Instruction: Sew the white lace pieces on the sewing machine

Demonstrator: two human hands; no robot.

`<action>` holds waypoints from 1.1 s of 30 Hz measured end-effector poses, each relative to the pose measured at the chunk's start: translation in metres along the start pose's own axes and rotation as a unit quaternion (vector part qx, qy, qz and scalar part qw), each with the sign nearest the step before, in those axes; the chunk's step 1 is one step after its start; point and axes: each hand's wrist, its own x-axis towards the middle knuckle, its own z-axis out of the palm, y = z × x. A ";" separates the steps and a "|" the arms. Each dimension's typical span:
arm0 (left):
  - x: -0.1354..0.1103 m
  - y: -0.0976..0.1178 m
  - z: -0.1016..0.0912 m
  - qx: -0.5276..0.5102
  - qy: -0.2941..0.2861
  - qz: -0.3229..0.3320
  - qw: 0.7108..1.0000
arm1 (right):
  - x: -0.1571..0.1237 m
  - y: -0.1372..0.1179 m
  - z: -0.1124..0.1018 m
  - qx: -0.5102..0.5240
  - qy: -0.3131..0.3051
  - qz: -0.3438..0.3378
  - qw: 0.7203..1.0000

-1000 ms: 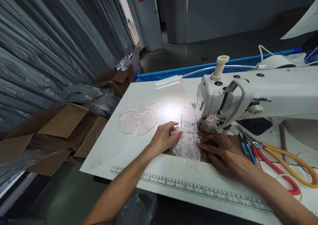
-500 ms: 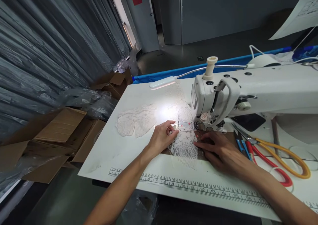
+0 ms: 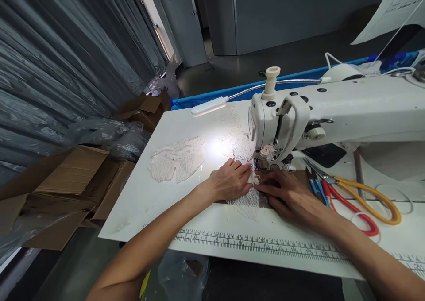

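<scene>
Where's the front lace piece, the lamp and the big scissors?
Front lace piece (image 3: 246,206): head view, on its lower netted part.
Lamp (image 3: 209,106): head view, on its white bar.
Big scissors (image 3: 328,179): head view, on the pivot.

The lace (image 3: 247,209) is white with fine streaks; the table (image 3: 139,199) white, its ruler (image 3: 265,244) black-marked. White machine (image 3: 352,110), pale pink rose (image 3: 267,150), red-and-orange scissors handles (image 3: 347,183), brown box (image 3: 71,168), grey curtain (image 3: 83,48).

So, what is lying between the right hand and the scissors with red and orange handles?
In the head view, the blue-handled snips lie between the right hand and the scissors; some brown surface shows nearer the hand.
</scene>
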 end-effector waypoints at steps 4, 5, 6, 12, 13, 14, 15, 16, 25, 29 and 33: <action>-0.001 0.004 0.001 0.028 -0.006 -0.004 1.000 | -0.001 0.001 0.002 -0.013 0.013 -0.006 1.000; 0.000 0.004 0.000 0.030 -0.009 -0.005 1.000 | -0.001 0.002 0.003 -0.016 0.017 -0.007 1.000; 0.001 0.004 0.000 0.028 -0.013 -0.006 1.000 | -0.001 0.003 0.003 -0.017 0.021 -0.009 1.000; 0.009 0.000 -0.001 -0.025 -0.002 -0.033 0.999 | 0.002 0.007 0.005 -0.001 0.046 -0.011 0.999; 0.009 0.000 0.000 -0.038 0.006 -0.039 0.999 | 0.002 0.007 0.005 0.002 0.045 -0.009 0.999; 0.007 0.000 0.001 -0.050 0.015 -0.045 0.998 | 0.002 0.006 0.004 0.005 0.042 -0.006 0.999; 0.006 0.000 0.003 -0.061 0.024 -0.050 0.997 | 0.002 0.005 0.004 0.008 0.039 -0.003 0.999; 0.005 0.000 0.004 -0.069 0.032 -0.054 0.996 | 0.002 0.005 0.004 0.011 0.038 0.000 0.999; 0.003 0.002 0.011 -0.073 0.055 -0.056 0.994 | 0.001 0.007 0.006 0.024 0.037 0.006 0.999; 0.002 0.003 0.011 -0.067 0.053 -0.061 0.994 | 0.002 0.006 0.004 0.025 0.033 0.009 0.999; 0.002 0.005 0.011 -0.068 0.055 -0.069 0.994 | 0.002 0.005 0.004 0.021 0.036 0.009 0.999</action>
